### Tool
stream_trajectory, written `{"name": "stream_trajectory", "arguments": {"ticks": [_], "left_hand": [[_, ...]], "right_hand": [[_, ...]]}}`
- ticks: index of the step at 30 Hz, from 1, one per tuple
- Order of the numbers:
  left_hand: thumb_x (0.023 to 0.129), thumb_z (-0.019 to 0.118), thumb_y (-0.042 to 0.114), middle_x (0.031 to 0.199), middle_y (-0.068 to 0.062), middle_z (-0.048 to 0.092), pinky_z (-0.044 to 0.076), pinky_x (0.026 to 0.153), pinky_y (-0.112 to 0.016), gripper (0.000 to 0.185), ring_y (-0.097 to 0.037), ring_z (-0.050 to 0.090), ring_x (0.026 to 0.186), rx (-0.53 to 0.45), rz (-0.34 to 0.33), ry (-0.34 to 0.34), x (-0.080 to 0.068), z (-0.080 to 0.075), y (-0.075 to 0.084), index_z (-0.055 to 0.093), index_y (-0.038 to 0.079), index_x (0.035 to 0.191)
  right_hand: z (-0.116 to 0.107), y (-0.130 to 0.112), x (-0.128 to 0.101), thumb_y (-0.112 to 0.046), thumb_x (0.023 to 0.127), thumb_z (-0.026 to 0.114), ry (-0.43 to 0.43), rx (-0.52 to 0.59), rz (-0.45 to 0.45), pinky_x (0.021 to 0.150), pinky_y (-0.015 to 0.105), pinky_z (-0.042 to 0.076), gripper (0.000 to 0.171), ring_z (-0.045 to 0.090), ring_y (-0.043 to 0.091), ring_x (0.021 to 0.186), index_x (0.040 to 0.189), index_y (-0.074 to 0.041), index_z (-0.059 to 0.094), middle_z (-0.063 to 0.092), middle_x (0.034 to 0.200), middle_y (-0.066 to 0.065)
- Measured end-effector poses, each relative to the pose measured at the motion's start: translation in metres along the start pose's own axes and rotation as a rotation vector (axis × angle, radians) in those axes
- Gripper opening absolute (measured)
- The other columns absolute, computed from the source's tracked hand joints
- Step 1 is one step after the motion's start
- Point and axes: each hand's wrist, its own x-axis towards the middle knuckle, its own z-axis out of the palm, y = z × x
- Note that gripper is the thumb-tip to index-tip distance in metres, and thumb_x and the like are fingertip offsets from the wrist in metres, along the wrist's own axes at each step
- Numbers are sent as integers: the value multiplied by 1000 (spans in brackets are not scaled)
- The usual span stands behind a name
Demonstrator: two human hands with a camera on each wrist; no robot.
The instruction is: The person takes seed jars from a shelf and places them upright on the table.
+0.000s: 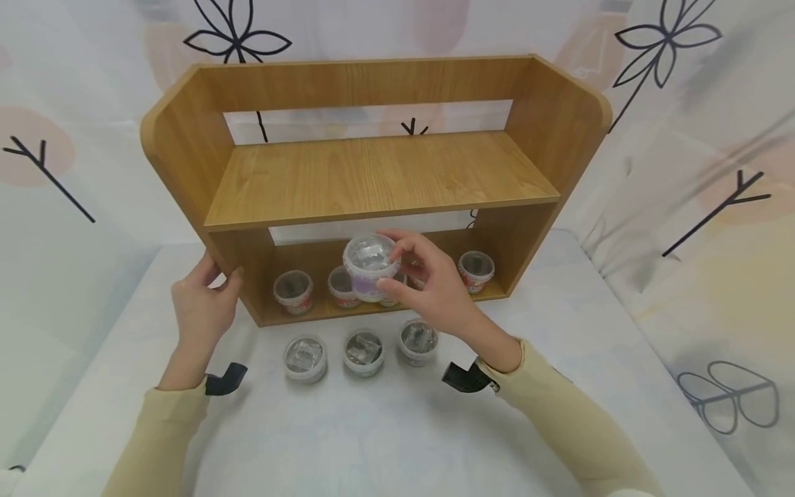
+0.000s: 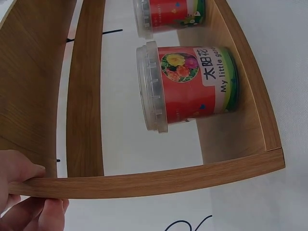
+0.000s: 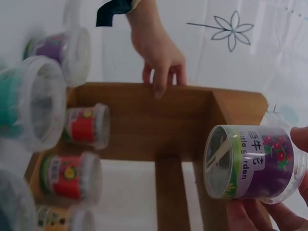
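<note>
My right hand [image 1: 437, 286] grips a clear-lidded plastic cup [image 1: 366, 273] with a purple label, thumb and fingers at its lid end. It is held in front of the wooden shelf unit's lower level. In the right wrist view the purple cup [image 3: 260, 163] shows "little garden" lettering and red flowers; something pale shows through its clear end. My left hand [image 1: 205, 300] pinches the front edge of the left side panel of the wooden shelf unit [image 1: 381, 176]. In the left wrist view, a red-labelled cup [image 2: 185, 86] stands inside, beyond that panel.
Along the lower level stand several lidded cups, including a left one [image 1: 294, 291] and a right one [image 1: 476, 270]. Before the unit, three cups sit on the white table: left [image 1: 305, 357], middle [image 1: 364, 351] and right [image 1: 419, 341]. A patterned cloth [image 1: 74, 90] hangs behind.
</note>
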Motion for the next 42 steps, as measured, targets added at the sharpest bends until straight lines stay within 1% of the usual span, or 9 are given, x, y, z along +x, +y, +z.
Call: {"name": "stream_trajectory", "arguments": {"ticks": [4, 10, 16, 21, 26, 28, 32, 37, 42], "left_hand": [[95, 64, 13, 127, -8, 67, 52, 79, -22, 44, -29, 63, 117, 3, -2, -2, 0, 0, -1, 61, 16, 138], [94, 64, 12, 127, -9, 67, 53, 79, -23, 43, -29, 64, 117, 12, 3, -2, 0, 0, -2, 61, 15, 138], [95, 64, 13, 129, -8, 66, 55, 80, -40, 45, -29, 63, 118, 22, -18, -10, 0, 0, -1, 60, 16, 139], [95, 64, 13, 128, -9, 66, 55, 79, -43, 44, -29, 63, 118, 22, -15, -8, 0, 0, -1, 60, 15, 139], [95, 65, 12, 128, -10, 66, 56, 79, -45, 43, -30, 63, 118, 17, -8, -5, 1, 1, -1, 61, 13, 138], [94, 65, 11, 128, -11, 66, 56, 79, -47, 43, -30, 63, 118, 15, -5, -6, 1, 1, -1, 61, 12, 137], [94, 65, 10, 129, -12, 65, 56, 79, -49, 43, -32, 63, 117, 15, 2, -7, 1, 1, -1, 60, 10, 137], [94, 65, 11, 128, -12, 66, 56, 79, -49, 43, -32, 63, 117, 19, 0, -4, 1, 1, 0, 60, 10, 137], [94, 65, 10, 129, -12, 65, 56, 79, -49, 44, -32, 63, 117, 19, -3, -2, 1, 0, 0, 60, 11, 138]], "right_hand": [[-14, 9, -13, -1, 88, 74, 17, -38, 57, 96, 36, 52, 28, 57, 21, 121, 105, -6, 53, 52, 144, 4], [-35, 25, -35, 2, 87, 74, 60, -77, 147, 97, 30, 51, 29, 55, 24, 124, 107, -4, 53, 53, 143, 7], [-58, 43, -58, -3, 88, 75, 106, -168, 232, 93, 26, 53, 28, 57, 26, 120, 107, -3, 54, 54, 142, 7], [-74, 54, -75, -6, 90, 74, 120, -197, 308, 91, 27, 54, 29, 57, 30, 120, 108, -1, 52, 53, 143, 11], [-87, 65, -90, -6, 87, 76, 104, -247, 327, 91, 38, 54, 30, 58, 33, 119, 105, -3, 53, 55, 141, 13], [-91, 70, -94, -6, 86, 78, 89, -261, 339, 90, 40, 54, 30, 59, 33, 119, 103, -3, 54, 55, 140, 13], [-98, 79, -105, -7, 84, 80, 59, -278, 389, 90, 48, 54, 30, 58, 34, 119, 101, -5, 56, 56, 139, 14], [-101, 91, -118, -7, 81, 82, 21, -258, 411, 89, 48, 54, 31, 56, 36, 121, 99, -6, 58, 55, 139, 14], [-100, 97, -126, -6, 75, 87, -24, -252, 389, 85, 40, 57, 36, 58, 34, 115, 96, -8, 58, 59, 129, 14]]}}
